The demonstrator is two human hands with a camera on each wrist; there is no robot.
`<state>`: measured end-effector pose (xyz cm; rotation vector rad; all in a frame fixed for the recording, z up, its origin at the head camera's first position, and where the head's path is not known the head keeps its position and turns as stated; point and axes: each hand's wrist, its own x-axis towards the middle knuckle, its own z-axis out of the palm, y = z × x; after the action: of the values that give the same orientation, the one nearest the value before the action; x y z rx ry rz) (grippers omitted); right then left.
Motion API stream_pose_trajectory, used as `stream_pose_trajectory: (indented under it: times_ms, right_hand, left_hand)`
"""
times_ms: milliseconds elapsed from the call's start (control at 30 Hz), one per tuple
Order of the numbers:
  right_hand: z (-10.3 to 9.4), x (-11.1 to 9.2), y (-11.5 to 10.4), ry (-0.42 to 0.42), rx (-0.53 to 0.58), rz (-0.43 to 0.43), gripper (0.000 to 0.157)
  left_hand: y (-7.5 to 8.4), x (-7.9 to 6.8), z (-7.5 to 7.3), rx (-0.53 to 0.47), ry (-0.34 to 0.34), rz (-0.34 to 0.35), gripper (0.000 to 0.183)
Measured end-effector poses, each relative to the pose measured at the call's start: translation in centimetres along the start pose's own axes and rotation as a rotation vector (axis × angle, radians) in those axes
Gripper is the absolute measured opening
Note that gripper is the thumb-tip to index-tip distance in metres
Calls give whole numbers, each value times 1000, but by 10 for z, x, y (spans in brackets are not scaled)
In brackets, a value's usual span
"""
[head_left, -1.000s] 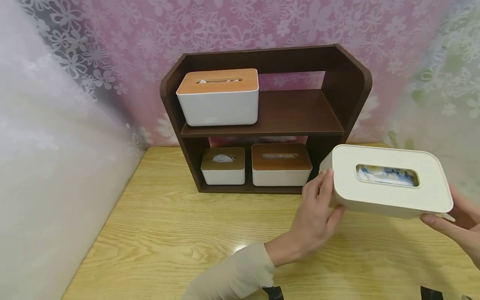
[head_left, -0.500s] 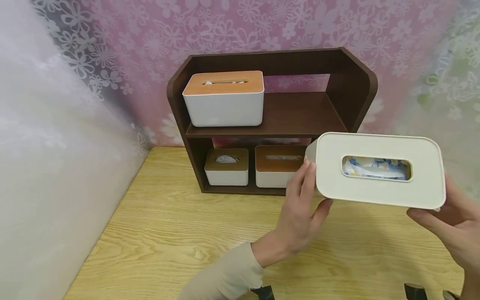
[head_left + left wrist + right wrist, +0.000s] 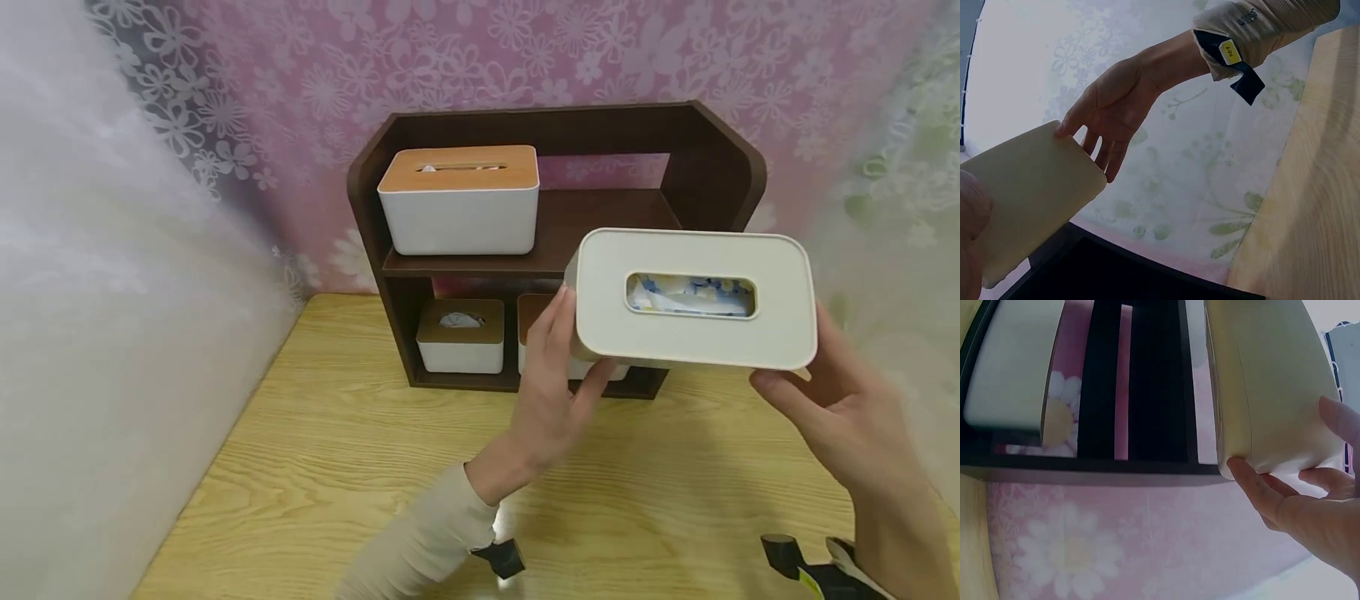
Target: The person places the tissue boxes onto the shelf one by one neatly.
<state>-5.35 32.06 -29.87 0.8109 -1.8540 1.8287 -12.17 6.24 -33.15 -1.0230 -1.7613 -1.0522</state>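
A cream tissue box (image 3: 693, 333) with an oval slot showing blue-and-white tissue packaging is raised in front of the shelf, its top tilted toward the head camera. My left hand (image 3: 551, 392) grips its left end, fingers up the side and thumb underneath. At the other end my right hand (image 3: 840, 400) holds the right side, thumb at the lower front corner. In the left wrist view the right hand (image 3: 1116, 100) pinches the far end of the box, and part of the left hand (image 3: 972, 206) shows at the edge. The right wrist view shows the right hand's fingers (image 3: 1260, 487) against the box.
A dark brown two-tier shelf (image 3: 480, 267) stands on the wood-grain table (image 3: 337, 467). On its upper tier is a white tissue box with an orange-brown lid (image 3: 457, 208). Below are a smaller tissue box (image 3: 461, 346) and another brown-lidded tissue box (image 3: 532, 312), partly hidden.
Both hands have carried the cream tissue box left and upward, from the shelf's right side to in front of its right half. It now overlaps the lower brown-lidded box in view.
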Motion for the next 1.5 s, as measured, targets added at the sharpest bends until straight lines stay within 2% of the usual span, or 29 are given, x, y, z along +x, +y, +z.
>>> stream_pose_trajectory:
  times_ms: [100, 333, 467, 667, 800, 1000, 1100, 1267, 1500]
  right_hand:
    - [6, 8, 5, 5, 42, -11, 81]
    - [12, 22, 12, 47, 20, 18, 82]
    - [15, 28, 15, 108, -16, 64, 82]
    - [20, 38, 17, 240, -102, 100, 72]
    - [23, 42, 19, 296, -107, 74, 67]
    - [28, 46, 24, 387, -55, 14, 60]
    - [32, 47, 25, 448, -42, 5, 56]
    - [39, 51, 26, 529, -61, 13, 49]
    - [40, 54, 29, 545, -106, -9, 45]
  left_hand:
    - [-7, 4, -4, -19, 13, -5, 79]
    - [-22, 13, -9, -81, 6, -41, 77]
    - [-28, 17, -10, -115, -2, -76, 77]
    - [-36, 27, -10, -148, 9, -118, 76]
    - [-37, 31, -11, -145, -5, -139, 76]
    - [-36, 34, -16, -179, -86, -178, 73]
    - [-35, 36, -17, -186, -101, -188, 72]
    - [-35, 39, -17, -159, -61, -188, 69]
    - [-34, 42, -17, -131, 10, -229, 56]
